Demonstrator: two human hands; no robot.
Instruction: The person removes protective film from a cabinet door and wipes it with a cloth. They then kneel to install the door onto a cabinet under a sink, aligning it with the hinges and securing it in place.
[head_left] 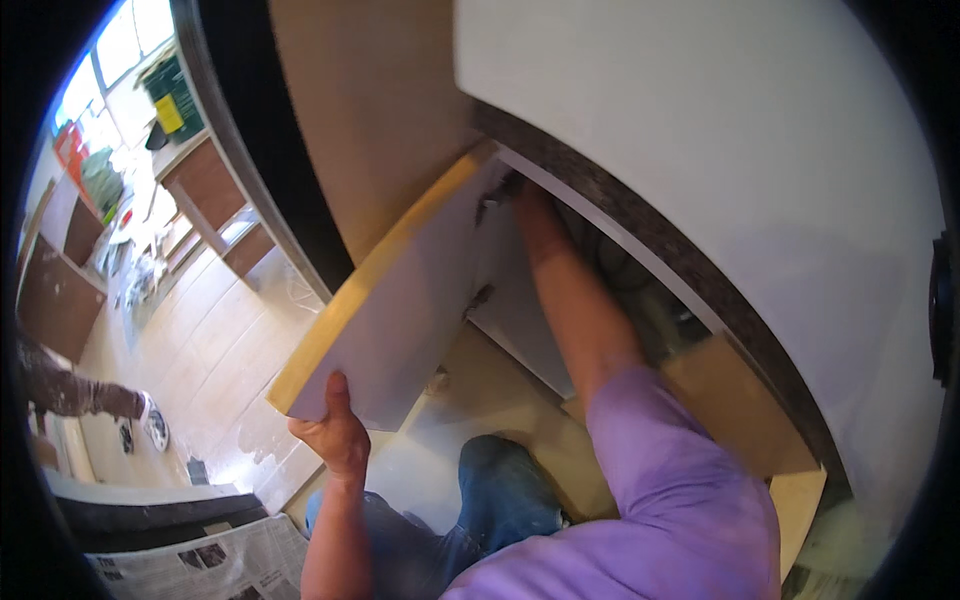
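A cabinet door (400,310) with a yellow edge and a pale inner face stands swung open. My left hand (338,432) grips its free lower corner, the thumb on the inner face and the fingers round the edge. My right arm reaches into the cabinet, and my right hand (520,188) is beside the dark upper hinge (488,204). Shadow hides its fingers, so I cannot make out whether it holds anything. Lower down, a second hinge (480,300) joins the door to the pale cabinet side panel (525,335).
A dark countertop edge (640,200) curves above the cabinet opening. Brown board (745,405) is by my right arm. Newspaper (225,560) lies at lower left. Beyond a doorway are wooden cabinet frames (205,185), a green bin (175,100), scattered debris and another person's leg (95,392).
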